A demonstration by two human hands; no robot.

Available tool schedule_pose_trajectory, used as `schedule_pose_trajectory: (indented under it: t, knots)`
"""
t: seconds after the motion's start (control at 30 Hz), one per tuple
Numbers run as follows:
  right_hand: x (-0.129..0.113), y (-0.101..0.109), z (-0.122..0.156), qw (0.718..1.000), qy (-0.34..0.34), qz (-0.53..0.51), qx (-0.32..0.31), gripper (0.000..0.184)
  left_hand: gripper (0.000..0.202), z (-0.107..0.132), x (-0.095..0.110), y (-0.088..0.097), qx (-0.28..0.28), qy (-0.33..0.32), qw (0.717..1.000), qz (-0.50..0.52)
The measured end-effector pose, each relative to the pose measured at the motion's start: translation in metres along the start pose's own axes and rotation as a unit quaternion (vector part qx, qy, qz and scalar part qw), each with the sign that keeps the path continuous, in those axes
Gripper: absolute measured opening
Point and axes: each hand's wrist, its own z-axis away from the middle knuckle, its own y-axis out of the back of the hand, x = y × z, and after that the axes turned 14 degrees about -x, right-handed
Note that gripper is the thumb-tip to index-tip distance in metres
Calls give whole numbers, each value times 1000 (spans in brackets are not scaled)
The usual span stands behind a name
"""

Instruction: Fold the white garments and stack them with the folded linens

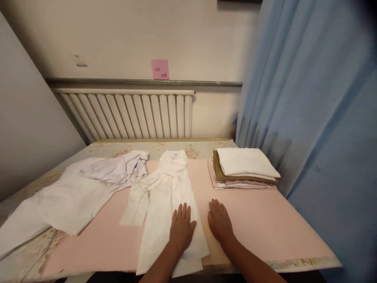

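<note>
Farthest left of your grip, a loose heap of white garments [79, 188] lies crumpled, probably put there to keep it off the spot between your arms. Nearer, the long white garment [159, 228] is spread with its collar away from you and its hem towards you, a sleeve angled out to the left of your left hand [182, 228]. That hand lies palm down on its lower part, fingers spread and grasping nothing, likely to flatten or steady the fabric. Your right hand [220, 222] is just beside the garment's right edge, also palm down and gripping nothing; whether it presses or only hovers, you cannot tell from here. Beyond it and to its right sits a folded stack [247, 163], white on top with brown and pink layers below, seemingly squared up so it stays out of your reach path.

Under your hands is a pink cloth [279, 220], laid over a floral cover [113, 151]. Past your grip, from left, come a pale panel [29, 110], a wall socket [79, 60], a radiator [132, 114], a pink note [160, 70] and a blue curtain [309, 98].
</note>
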Motion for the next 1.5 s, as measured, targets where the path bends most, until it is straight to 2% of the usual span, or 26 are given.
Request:
schedule_pose_trajectory:
  t: [0.2,0.3,0.4,0.47,0.53,0.63,0.83,1.03,1.1,1.2,1.27,1.33,1.5]
  knots:
    - [3,-3,2,1000,11,-2,15,41,53,35,1,-9,7,-33,999,42]
    - [5,-7,3,1000,16,-1,21,40,44,58,-17,-14,72,-55,990,105]
    - [5,-7,4,1000,18,4,21,40,43,85,-50,-12,170,28,972,158]
    - [4,-6,4,1000,18,7,19,39,44,105,-75,-7,195,116,958,175]
    - [4,-5,5,1000,19,9,18,39,44,122,-96,0,171,182,949,190]
    - [5,-5,5,1000,21,13,17,39,41,140,-111,10,100,231,941,226]
    - [5,-11,14,998,37,-23,51,38,34,149,-106,20,4,270,905,330]
    - [-22,-8,46,985,37,-157,56,38,30,146,-114,8,2,285,879,383]
    - [-36,-5,58,975,12,-217,45,37,29,143,-116,3,-8,289,852,437]
    - [-53,2,71,955,-56,-292,12,36,30,139,-116,1,-33,303,794,527]
    - [-61,8,73,942,-106,-317,-21,37,29,138,-113,3,-36,305,770,559]
    - [-65,15,72,934,-132,-328,-56,38,28,137,-111,6,-36,297,761,575]
    - [-68,26,68,931,-131,-316,-127,31,23,138,-108,8,-39,282,756,589]
